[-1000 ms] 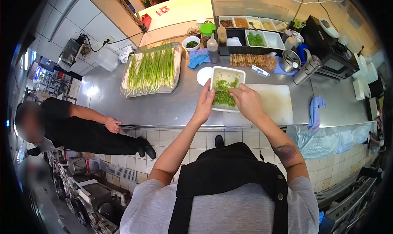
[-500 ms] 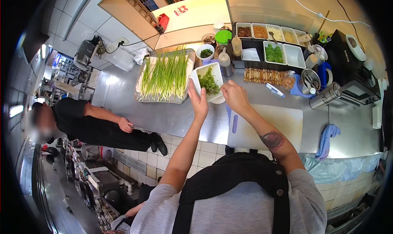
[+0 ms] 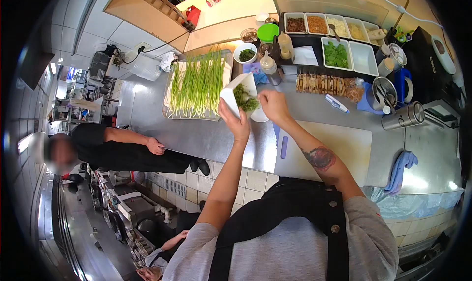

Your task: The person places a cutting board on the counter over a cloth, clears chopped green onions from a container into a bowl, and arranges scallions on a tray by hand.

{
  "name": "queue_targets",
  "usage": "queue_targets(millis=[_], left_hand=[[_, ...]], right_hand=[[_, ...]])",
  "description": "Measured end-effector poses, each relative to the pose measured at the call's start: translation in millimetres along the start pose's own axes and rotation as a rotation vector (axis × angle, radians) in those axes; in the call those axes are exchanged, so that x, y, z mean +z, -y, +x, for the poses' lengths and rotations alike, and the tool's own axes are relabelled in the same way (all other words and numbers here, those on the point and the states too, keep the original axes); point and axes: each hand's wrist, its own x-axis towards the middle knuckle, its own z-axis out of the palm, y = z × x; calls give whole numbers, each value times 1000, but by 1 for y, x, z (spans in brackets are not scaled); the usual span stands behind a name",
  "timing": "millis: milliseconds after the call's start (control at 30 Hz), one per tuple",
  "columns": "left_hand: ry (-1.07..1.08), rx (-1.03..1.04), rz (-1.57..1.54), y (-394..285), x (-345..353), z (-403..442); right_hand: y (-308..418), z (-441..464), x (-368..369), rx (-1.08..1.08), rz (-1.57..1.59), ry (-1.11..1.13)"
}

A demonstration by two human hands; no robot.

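My left hand [image 3: 236, 122] grips a white rectangular tub [image 3: 229, 98] from its left side and base. The tub is tilted to the right, with chopped green herbs [image 3: 246, 97] inside. Close by the tub's right edge is my right hand [image 3: 273, 106], its fingers curled together; whatever they pinch, if anything, is hidden. Partly covered beneath the tub and fingers, a round white dish [image 3: 260, 116] rests on the steel counter [image 3: 201, 138]. Left of the tub lies a tray [image 3: 169, 109] of long green stalks [image 3: 197, 87].
A white cutting board [image 3: 334, 148] lies at the right front. Behind stand a squeeze bottle [image 3: 269, 69], a small bowl of dark greens [image 3: 245, 53] and a rack of ingredient tubs [image 3: 364, 59]. A person in black [image 3: 128, 141] stands at the left, near the counter's edge.
The tub has tipped further to the right, its left wall now raised. My right hand has moved slightly left and up relative to the board. The whole view has shifted a little.
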Motion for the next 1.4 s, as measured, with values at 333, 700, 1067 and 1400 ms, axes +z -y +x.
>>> queue_targets(millis=[333,700,1067,1400], left_hand=[[11,55,70,-1,11,-9],[21,-5,36,5,6,-16],[97,59,131,-4,2,-15],[146,200,201,-7,12,-8]], right_hand=[[-19,17,25,427,265,-135],[15,5,17,167,249,-61],[-17,-8,9,213,39,-40],[-29,-21,9,177,15,-111]])
